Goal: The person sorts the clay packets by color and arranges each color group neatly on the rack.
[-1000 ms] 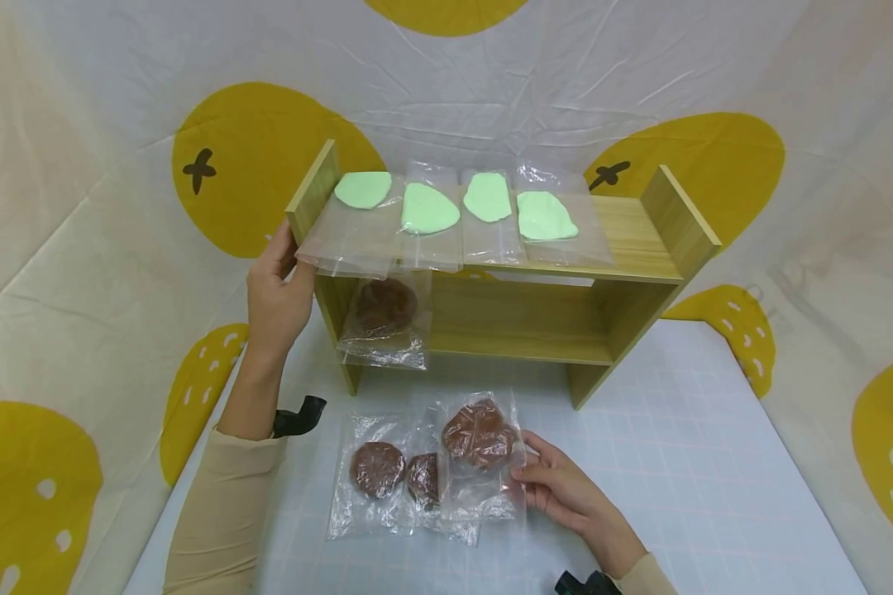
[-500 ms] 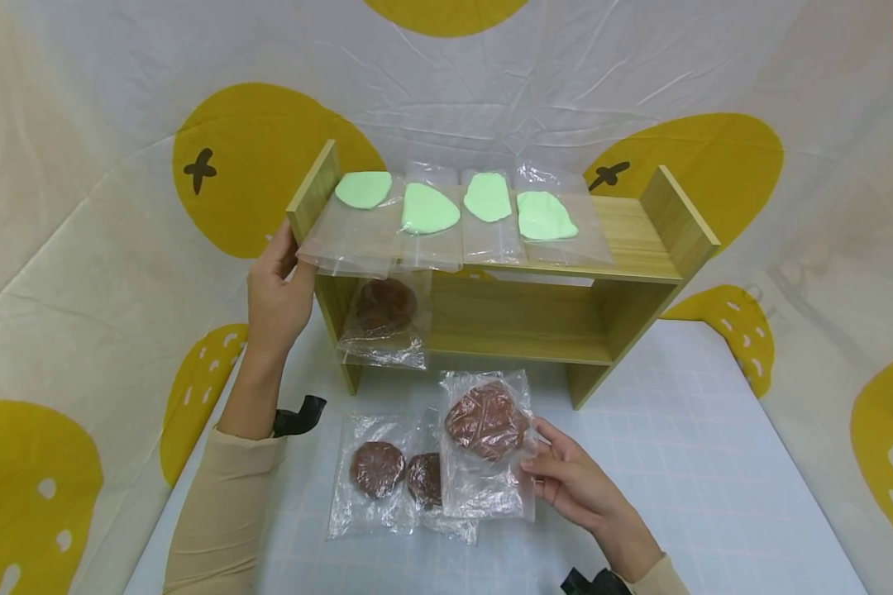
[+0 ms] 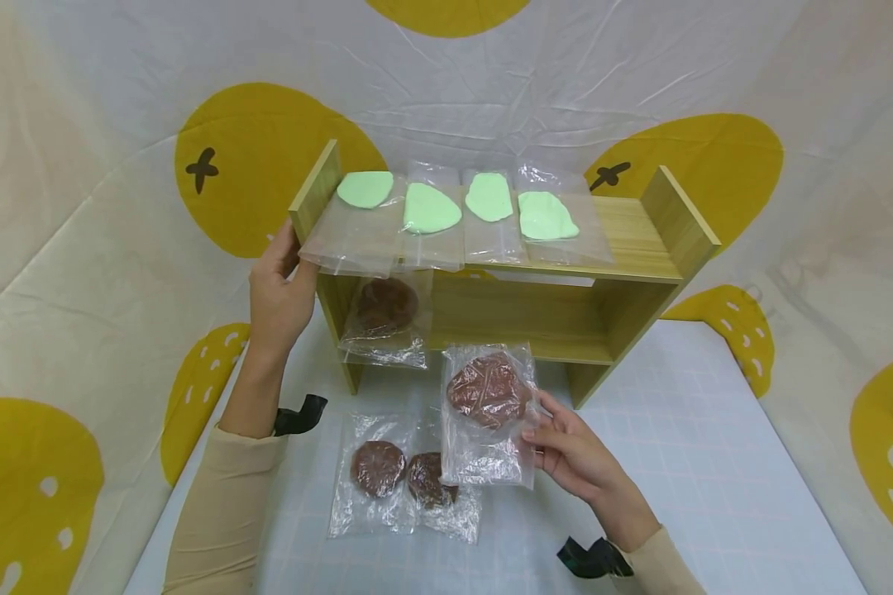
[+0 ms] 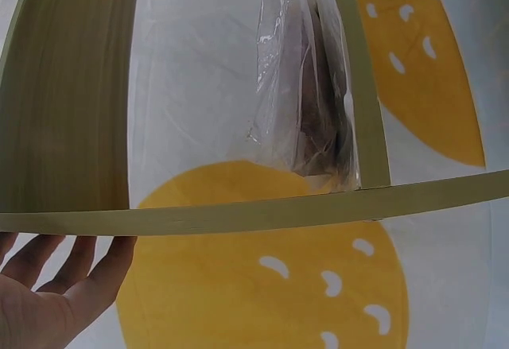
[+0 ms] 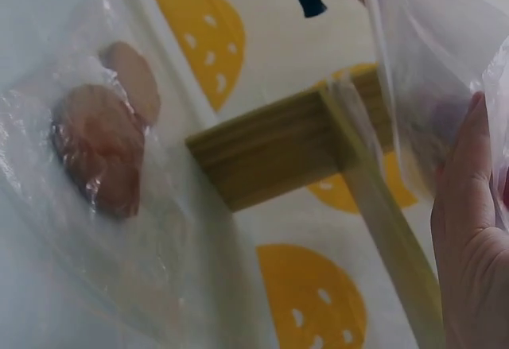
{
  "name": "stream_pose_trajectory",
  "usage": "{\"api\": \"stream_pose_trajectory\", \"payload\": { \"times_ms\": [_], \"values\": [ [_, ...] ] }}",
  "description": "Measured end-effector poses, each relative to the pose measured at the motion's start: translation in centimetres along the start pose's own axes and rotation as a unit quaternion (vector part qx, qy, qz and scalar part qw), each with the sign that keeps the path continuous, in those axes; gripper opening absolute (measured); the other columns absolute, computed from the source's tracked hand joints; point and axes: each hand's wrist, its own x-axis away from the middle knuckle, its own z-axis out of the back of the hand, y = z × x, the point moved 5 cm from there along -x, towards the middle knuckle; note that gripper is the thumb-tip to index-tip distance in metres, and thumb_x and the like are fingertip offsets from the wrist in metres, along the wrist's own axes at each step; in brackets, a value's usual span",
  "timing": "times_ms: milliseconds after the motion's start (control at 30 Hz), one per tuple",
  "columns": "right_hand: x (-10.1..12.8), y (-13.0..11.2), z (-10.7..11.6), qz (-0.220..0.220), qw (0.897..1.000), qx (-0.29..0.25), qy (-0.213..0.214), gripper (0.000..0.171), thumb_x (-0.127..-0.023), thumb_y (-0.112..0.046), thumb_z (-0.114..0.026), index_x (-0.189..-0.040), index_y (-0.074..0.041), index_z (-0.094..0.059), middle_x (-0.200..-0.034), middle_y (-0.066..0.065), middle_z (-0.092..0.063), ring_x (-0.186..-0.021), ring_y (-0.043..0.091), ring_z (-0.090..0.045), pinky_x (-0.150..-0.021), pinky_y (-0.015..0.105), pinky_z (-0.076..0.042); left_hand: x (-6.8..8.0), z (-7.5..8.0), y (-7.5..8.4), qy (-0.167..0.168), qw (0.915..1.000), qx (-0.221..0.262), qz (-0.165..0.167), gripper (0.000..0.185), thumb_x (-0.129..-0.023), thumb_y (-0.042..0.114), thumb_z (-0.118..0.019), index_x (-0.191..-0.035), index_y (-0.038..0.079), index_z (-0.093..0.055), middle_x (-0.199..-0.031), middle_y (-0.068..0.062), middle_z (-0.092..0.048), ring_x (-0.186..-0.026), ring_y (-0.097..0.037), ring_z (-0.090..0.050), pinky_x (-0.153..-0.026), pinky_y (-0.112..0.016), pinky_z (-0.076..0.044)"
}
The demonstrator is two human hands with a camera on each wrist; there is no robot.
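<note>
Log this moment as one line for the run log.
left hand: holds shelf left side | right hand: pinches bagged brown patty, lifted before lower shelf | table: two bagged brown patties | top shelf: four green bags

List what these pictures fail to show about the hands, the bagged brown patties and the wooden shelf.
- Right hand: its fingertips on the held bag are behind the plastic in the head view; the right wrist view crops the bag at its edge.
- Left hand: its fingers are behind the wooden shelf side panel in the head view; the left wrist view cuts off the palm.
- Bag on the lower shelf: shadow and creased plastic blur its contents.
</note>
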Motion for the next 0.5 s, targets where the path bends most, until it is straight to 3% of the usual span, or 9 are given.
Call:
{"api": "stream_pose_trajectory", "payload": {
  "times_ms": [200, 500],
  "values": [
    [-1.8, 0.0, 0.2, 0.000, 1.000, -0.023, 0.010, 0.068, -0.100, 0.013, -0.040, -0.160, -0.007, -0.014, -0.142, 0.016, -0.052, -0.118, 0.029, -0.061, -0.093, 0.044, -0.053, 0.0, 0.0, -0.3, 0.001, 1.0000, 0.000, 0.001, 0.043, -0.103, 0.012, -0.057, -0.145, 0.004, -0.053, -0.139, -0.012, -0.059, -0.126, -0.023, -0.056, -0.108, -0.038, -0.042],
    [-3.7, 0.0, 0.0, -0.002, 0.997, -0.067, 0.024, 0.065, -0.101, 0.012, -0.040, -0.158, 0.000, -0.012, -0.141, 0.014, -0.053, -0.111, 0.023, -0.064, -0.092, 0.038, -0.054, 0.0, 0.1, -0.2, 0.001, 1.0000, -0.001, -0.001, 0.043, -0.103, 0.012, -0.057, -0.145, 0.004, -0.053, -0.138, -0.013, -0.059, -0.126, -0.023, -0.056, -0.108, -0.038, -0.042]
  ]
}}
